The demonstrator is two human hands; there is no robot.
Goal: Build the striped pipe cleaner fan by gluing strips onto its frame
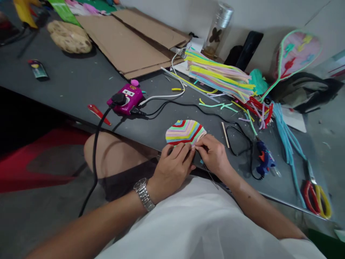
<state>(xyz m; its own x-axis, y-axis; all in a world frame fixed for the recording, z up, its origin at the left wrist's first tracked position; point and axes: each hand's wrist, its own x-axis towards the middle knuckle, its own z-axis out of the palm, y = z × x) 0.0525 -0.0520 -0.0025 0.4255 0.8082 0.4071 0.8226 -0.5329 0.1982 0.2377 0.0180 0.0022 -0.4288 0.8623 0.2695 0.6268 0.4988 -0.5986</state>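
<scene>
Nearest, a white shirt (172, 221) is filling the bottom of the view, and a metal-banded watch (145, 194) is circling the left wrist. The left hand (172, 165) is bending over a striped, rounded piece (185, 132), its fingers curling close together and holding the near edge. The right hand (214, 153) is touching the piece's right side, its thumb and forefinger narrowing to a pinch at the near edge; the exact bit between those fingertips is too small to tell. The striped piece is lying at the front edge of the table (151, 127), directly before the person.

To the right, red-and-yellow-handled scissors (315, 196) are lying beside light blue strips (284, 133). A dark blue glue gun (265, 158) is resting left of those strips, and a thin pale stick (225, 135) is lying between it and the piece. On the left, a red cutter (99, 115) is lying near a purple power socket (126, 99), which is holding a black plug (118, 99).

Farther back, a bundle of coloured strips (219, 73) is lying before a silver-lidded bottle (218, 30), while cardboard sheets (129, 43) are overlapping to its left.
</scene>
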